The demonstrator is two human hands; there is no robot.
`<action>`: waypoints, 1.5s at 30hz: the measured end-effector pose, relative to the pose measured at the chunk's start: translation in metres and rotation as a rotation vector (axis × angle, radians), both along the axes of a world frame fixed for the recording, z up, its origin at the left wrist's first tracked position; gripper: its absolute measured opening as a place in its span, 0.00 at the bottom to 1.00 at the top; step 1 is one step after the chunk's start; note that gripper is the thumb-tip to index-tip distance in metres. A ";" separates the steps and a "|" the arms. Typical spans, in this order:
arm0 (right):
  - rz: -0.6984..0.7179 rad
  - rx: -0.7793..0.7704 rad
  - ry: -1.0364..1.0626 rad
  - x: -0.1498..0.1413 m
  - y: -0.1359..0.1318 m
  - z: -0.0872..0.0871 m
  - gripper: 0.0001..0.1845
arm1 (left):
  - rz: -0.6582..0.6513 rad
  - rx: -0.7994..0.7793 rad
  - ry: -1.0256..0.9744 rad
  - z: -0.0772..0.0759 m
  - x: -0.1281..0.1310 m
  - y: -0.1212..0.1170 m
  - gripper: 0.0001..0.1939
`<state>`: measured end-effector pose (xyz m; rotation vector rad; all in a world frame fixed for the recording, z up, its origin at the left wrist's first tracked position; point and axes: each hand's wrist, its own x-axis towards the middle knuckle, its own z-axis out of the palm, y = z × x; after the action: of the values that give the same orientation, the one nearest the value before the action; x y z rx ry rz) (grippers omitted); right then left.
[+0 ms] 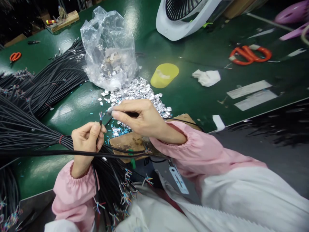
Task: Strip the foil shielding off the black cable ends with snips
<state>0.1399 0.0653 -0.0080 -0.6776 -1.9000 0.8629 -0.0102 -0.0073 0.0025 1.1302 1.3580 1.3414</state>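
your left hand [88, 138] was closed in a pinch, thumb against fingers, around a black cable [100, 123] just below its stripped end. the cable end stood roughly upright out of your grip, and its thin coloured wires [101, 115] fanned out at the top.

your right hand [142, 117] was nearly closed, its thumb and forefinger brought together around a slim dark item [132, 114], too hidden to identify. its fingertips were just beside the coloured wires; you could not have told from this view whether they touched.

a thick bundle of black cables [45, 132] ran in from your left, gathered by a red tie [61, 139], and more cables with splayed ends [108, 183] hung down in front of you. a wooden board [132, 143] lay under your right forearm.

beyond your hands, a heap of silvery scraps [137, 91] was spread over the green table [72, 111], with small blue bits [120, 131] near it. a clear plastic bag [109, 51] holding scraps stood at the heap's far side. to the right of the heap lay a yellow disc [164, 75], a crumpled white tissue [207, 78] and orange-handled scissors [249, 54], with a white fan [178, 27] farther back.
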 end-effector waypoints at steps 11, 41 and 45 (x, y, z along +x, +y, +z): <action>0.033 -0.187 0.125 -0.003 -0.001 0.005 0.06 | 0.159 0.141 0.228 -0.004 0.012 0.000 0.11; -0.186 0.442 -0.001 -0.002 0.001 -0.004 0.11 | -0.053 -0.044 -0.011 -0.004 0.000 0.002 0.20; 0.137 0.337 -0.028 -0.003 0.003 -0.001 0.13 | -0.077 -0.025 0.024 -0.006 -0.002 0.003 0.19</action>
<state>0.1370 0.0684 -0.0090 -0.3594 -2.0712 0.5962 -0.0120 -0.0043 -0.0039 1.1732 1.3311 1.2560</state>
